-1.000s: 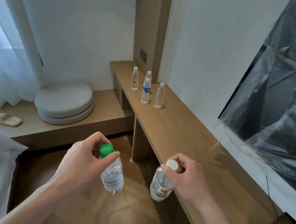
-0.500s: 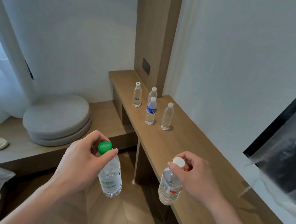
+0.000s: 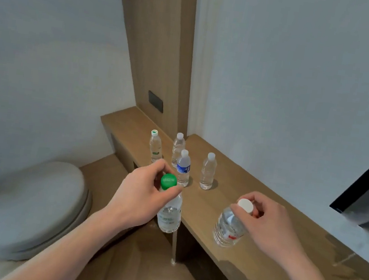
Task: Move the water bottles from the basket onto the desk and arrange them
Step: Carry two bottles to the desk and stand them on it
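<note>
At far left, two stacked round grey floor cushions (image 3: 29,208) sit on a low wooden platform. My left hand (image 3: 137,202) pinches a clear plastic water bottle with a green cap (image 3: 169,210) by its neck, hanging over the near edge of the long wooden desk (image 3: 273,224). Beyond it four clear plastic bottles stand upright on the desk: a green-and-white-capped one (image 3: 155,146), a white-capped one (image 3: 178,149), a blue-labelled one (image 3: 183,168) and a plain one (image 3: 208,171). My right hand (image 3: 266,223) grips a clear white-capped bottle with a red-marked label (image 3: 229,225) over the desk; whether its base touches, I cannot tell. I judge both should be lowered upright beside the group, bases flat before I let go. No basket is in view.
</note>
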The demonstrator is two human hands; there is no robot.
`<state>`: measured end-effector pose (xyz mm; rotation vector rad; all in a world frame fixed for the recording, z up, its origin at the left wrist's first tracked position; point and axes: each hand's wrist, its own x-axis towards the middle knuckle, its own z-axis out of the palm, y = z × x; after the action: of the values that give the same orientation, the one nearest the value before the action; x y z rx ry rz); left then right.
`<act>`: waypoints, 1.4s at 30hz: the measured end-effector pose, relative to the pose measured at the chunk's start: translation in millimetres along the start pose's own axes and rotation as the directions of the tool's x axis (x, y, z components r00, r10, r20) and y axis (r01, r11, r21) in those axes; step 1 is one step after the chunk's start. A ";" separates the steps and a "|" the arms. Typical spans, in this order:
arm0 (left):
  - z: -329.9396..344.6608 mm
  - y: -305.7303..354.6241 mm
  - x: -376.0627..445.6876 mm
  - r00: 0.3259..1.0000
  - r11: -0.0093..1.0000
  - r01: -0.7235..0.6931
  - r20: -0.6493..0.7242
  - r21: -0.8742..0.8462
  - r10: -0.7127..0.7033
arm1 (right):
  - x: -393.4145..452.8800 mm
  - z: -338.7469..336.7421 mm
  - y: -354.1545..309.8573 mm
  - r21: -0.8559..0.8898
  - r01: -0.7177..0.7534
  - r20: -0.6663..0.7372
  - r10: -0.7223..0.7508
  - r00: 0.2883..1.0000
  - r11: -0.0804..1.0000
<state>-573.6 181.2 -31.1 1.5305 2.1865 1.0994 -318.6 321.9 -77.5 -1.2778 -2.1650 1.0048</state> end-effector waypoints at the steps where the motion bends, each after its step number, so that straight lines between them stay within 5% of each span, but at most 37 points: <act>1: 0.6 -0.8 14.1 1.000 1.000 -0.018 0.009 -0.007 0.018 | 6.8 1.7 -0.6 0.011 -0.015 -0.013 0.015 1.000 1.000; 15: 32.3 -9.1 219.4 0.986 0.981 -0.158 0.042 -0.117 0.163 | 130.5 27.8 40.4 0.062 -0.178 -0.110 0.184 0.977 0.982; 28: 80.8 -78.0 400.1 0.931 0.906 -0.331 0.249 0.265 0.267 | 219.9 69.3 67.7 0.060 -0.365 -0.116 0.370 0.922 0.929; 36: 144.6 -149.6 471.1 0.752 0.751 -0.523 0.633 0.403 0.184 | 256.5 110.6 56.9 0.054 -0.535 -0.195 0.534 0.823 0.843; 42: 179.5 -186.3 493.0 0.606 0.621 -0.668 0.784 0.409 0.135 | 277.3 146.4 56.2 0.090 -0.679 -0.212 0.680 0.701 0.728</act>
<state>-801.5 666.0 -182.7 2.3669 1.7039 -0.3664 -518.8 528.6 -214.2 -2.1591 -1.5010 1.0362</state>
